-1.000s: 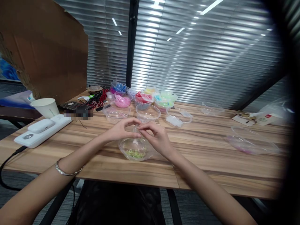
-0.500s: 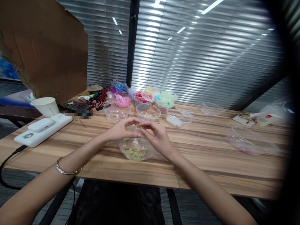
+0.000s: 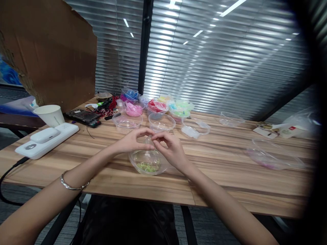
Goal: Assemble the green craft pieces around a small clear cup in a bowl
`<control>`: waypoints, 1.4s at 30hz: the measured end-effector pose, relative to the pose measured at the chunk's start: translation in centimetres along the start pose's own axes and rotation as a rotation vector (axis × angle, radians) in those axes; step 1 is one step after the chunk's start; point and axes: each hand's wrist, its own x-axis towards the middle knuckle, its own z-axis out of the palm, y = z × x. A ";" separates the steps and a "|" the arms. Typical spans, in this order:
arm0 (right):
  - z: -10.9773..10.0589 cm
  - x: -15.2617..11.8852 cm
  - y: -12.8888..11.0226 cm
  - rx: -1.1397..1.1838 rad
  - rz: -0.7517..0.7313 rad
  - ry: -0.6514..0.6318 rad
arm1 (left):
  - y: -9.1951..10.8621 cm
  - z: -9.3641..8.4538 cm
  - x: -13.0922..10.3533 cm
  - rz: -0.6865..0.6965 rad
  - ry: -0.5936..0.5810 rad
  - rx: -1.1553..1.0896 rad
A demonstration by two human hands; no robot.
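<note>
Both hands meet directly above clear plastic bowl [image 3: 148, 162] of green bits, so drops fall in. Left hand [image 3: 133, 141] and right hand [image 3: 170, 147] fingertips pinch together; item between them too small to identify. Empty bowls [image 3: 161, 121] behind.

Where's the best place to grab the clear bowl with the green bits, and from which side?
Probably the clear bowl by its thin rim on the near side, coming from above. It sits upright and open-topped on the table; the left hand and right hand crowd its far rim.
</note>
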 end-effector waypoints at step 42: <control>0.0 0.2 -0.7 -0.024 -0.042 0.017 | 0.3 -0.1 0.1 -0.018 -0.021 0.027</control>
